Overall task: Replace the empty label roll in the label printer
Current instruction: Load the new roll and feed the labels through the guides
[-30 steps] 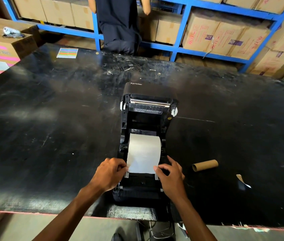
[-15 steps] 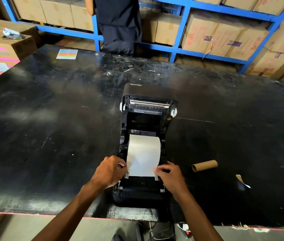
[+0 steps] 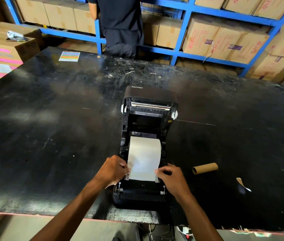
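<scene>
A black label printer [image 3: 148, 119] sits near the front edge of the black table [image 3: 50, 136] with its lid swung open toward the back. A white label roll [image 3: 144, 153] lies in its bay, a strip of paper pulled forward over the front. My left hand [image 3: 113, 169] pinches the strip's left edge and my right hand [image 3: 170, 176] pinches its right edge, both at the paper guides. The empty brown cardboard core [image 3: 205, 168] lies on the table to the right of the printer.
A torn paper scrap [image 3: 243, 184] lies right of the core. A coloured sticker sheet [image 3: 69, 56] rests at the table's far left. A person in dark clothes [image 3: 120, 26] stands behind the table at blue shelves of cartons [image 3: 224, 39]. Stacked boxes [image 3: 0, 54] stand at left.
Both hands stay on the strip's edges at the guides, with only small finger shifts. The person behind the table has moved slightly.
</scene>
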Action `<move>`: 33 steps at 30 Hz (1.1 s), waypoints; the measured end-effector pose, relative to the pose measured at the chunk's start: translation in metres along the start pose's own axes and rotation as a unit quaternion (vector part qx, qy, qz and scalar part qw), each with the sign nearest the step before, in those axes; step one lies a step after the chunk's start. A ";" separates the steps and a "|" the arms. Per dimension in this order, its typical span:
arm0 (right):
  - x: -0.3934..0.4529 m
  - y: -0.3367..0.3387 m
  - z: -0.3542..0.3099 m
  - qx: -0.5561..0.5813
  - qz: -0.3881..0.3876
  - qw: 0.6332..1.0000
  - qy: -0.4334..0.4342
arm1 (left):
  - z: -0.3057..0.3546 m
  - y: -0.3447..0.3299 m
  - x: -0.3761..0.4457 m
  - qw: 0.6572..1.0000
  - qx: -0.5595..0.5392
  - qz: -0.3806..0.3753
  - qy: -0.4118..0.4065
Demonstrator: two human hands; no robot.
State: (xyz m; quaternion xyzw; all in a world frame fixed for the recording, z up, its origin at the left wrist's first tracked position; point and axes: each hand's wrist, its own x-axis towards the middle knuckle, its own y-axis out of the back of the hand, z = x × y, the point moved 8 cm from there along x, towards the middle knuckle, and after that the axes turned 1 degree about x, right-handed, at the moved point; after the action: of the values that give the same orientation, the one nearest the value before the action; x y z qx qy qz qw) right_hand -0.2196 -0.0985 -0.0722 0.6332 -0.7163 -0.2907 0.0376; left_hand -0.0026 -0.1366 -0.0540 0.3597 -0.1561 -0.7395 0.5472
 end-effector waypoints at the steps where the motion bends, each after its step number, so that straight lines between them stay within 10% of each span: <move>1: 0.000 -0.001 0.000 -0.005 -0.002 1.000 -0.001 | -0.001 0.000 0.000 1.000 -0.009 -0.002 0.004; 33: 0.010 -0.001 -0.021 -0.171 -0.069 0.983 0.001 | 0.002 -0.001 -0.004 0.999 0.041 -0.024 -0.023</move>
State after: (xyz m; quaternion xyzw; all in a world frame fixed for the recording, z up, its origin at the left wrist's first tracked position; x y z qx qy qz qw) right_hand -0.2119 -0.1160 -0.0582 0.6654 -0.6109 -0.4102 0.1255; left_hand -0.0039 -0.1329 -0.0515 0.3682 -0.1901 -0.7536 0.5103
